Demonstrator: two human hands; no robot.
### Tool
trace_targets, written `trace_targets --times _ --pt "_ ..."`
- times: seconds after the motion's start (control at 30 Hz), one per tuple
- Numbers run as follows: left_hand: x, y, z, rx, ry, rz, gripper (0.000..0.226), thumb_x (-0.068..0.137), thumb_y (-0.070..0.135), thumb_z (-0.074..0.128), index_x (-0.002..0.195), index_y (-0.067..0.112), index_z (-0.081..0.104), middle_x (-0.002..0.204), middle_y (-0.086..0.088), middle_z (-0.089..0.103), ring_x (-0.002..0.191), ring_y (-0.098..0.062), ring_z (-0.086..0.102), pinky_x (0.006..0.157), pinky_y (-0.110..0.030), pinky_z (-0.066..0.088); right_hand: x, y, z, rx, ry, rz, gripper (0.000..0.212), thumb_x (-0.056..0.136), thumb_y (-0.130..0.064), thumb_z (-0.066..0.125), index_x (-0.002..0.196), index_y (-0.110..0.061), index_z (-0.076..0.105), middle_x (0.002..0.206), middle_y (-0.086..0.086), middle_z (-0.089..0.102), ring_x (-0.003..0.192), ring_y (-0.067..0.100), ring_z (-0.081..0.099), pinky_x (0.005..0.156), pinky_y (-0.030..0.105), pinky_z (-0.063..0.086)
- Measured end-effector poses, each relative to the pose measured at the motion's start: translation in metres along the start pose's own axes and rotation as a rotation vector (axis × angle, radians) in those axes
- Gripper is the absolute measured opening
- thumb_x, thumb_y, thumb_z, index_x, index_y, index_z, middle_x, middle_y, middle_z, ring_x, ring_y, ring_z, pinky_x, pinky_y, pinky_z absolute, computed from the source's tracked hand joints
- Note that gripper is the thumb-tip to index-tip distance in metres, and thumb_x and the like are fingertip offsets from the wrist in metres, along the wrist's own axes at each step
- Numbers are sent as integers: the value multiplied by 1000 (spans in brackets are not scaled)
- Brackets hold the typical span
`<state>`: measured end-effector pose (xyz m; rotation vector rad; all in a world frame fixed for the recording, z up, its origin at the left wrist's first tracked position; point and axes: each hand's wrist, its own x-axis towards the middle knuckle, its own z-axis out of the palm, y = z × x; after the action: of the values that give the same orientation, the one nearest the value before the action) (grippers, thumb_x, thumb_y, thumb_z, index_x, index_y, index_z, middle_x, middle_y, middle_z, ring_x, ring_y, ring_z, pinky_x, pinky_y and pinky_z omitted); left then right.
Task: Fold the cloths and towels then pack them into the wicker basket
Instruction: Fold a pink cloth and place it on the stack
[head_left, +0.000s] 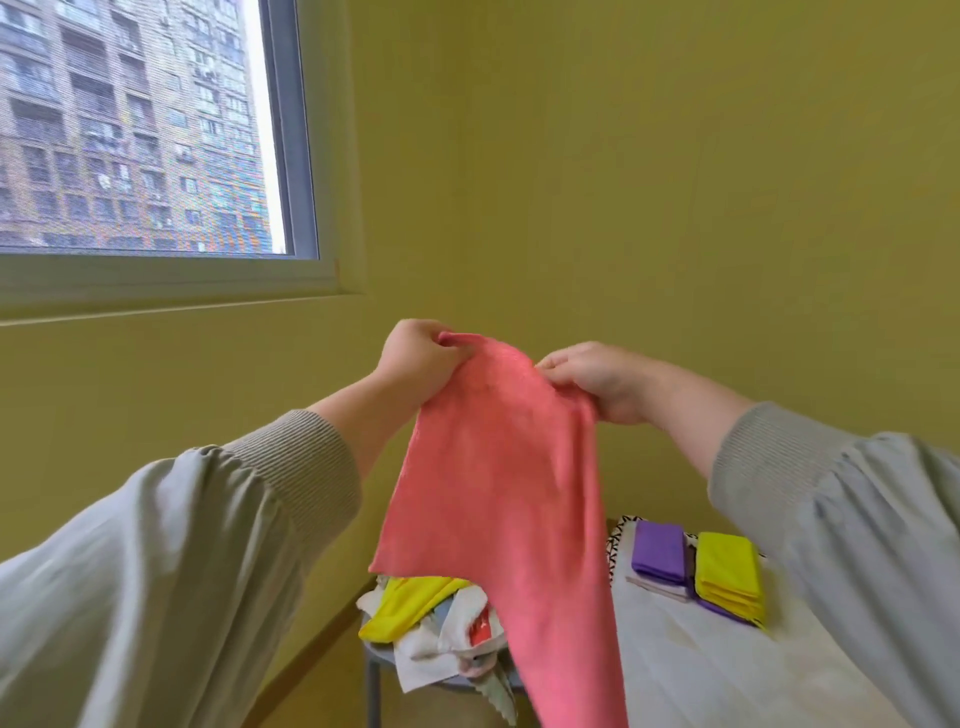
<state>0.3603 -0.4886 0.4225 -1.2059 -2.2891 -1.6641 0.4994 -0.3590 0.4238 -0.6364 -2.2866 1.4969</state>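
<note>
While both hands (511, 364) pinch pink towel (504, 499), it hides part of unfolded pile (431, 623).

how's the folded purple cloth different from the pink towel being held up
The purple cloth is folded into a small neat block; the pink towel hangs open in one long sheet. The purple cloth lies on the white-covered table, untouched; the pink towel is in the air, its top edge pinched by the left hand and right hand. The pink towel looks much larger. Both are plain, single-colour fabric.
</note>
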Motion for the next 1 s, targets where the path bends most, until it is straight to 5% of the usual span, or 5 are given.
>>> trace_targets --times 0.2,0.27,0.4,0.73,1.0 --pt "-8 5 7 13 -21 43 27 86 20 66 85 -6 69 69 -8 54 61 -16 44 55 -25 36 -8 8 7 75 -274 90 60 73 -73 48 84 -17 62 54 -5 41 40 8 32 41 17 30" --pt "-8 4 10 0 -22 23 32 85 23 67 87 -8 67 70 -9 53 62 -16 43 56 -26 35 -8 11 11 -3 -294 25 39 74 -55 67 83 -17 59 62 -1 46 53 11 42 54 22 37" --pt "-8 -6 12 -97 -35 -106 35 87 31 67 86 -4 69 71 -10 54 62 -17 45 58 -29 39 -1 13 22 158 -79 -72 16 93 -15 54 79 -11 59 75 4 57 68 14 51 63 25 40" --pt "-30 -37 7 -303 -397 -351 11 87 19 68 90 8 69 80 -3 64 72 -15 58 64 -24 52 2 12 20 338 127 -140 16 97 -6 48 86 -6 60 80 8 61 70 17 58 68 27 50" --pt "-32 -45 6 82 -138 -11 28 85 13 67 59 17 55 58 3 47 55 -10 42 55 -19 39 -10 28 11 377 -101 95 23 89 -2 39 100 -14 55 68 2 53 51 12 47 48 22 39"
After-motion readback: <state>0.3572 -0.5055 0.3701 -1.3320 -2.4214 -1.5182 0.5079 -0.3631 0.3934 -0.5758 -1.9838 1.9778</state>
